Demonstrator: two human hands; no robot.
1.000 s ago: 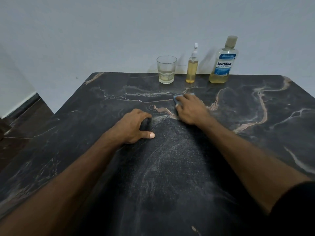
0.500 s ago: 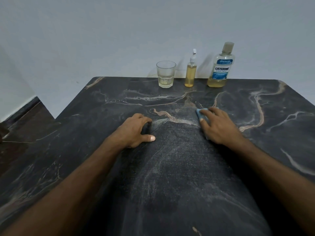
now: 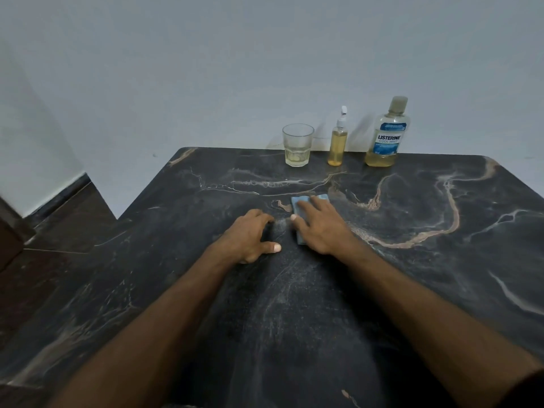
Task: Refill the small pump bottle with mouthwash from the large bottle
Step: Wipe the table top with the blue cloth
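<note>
right hand (image 3: pixel 319 226) lies flat, palm down, pressing a blue cloth (image 3: pixel 306 201) onto the desk (image 3: pixel 441 275); cloth edges show past the fingertips and by the thumb. half a second ago this hand and cloth were further right; a second ago they were near the centre and further from the person. so the cloth is sweeping back and forth across the middle of the desk, now returned toward the left hand (image 3: pixel 250 241).

left hand hasn't shifted across the frames: fingers curled, knuckles up, thumb out flat, braced on the desk. whether it holds anything under the curl, cannot tell.

far edge, against the wall, left to right: glass tumbler (image 3: pixel 298 148) with a little pale liquid, small pump bottle (image 3: pixel 337 142) upright with pump on and amber liquid to about its shoulder, large bottle (image 3: pixel 387 134) capped with only a low amber layer at its base. all three well apart from the hands and untouched.

judgement: pump bottle looks filled and closed, large bottle nearly drained, so the refill reads as done. the wiping is clean-up of the work area, faint streaks on the dark surface near the hands. little left beyond finishing the wipe.
</note>
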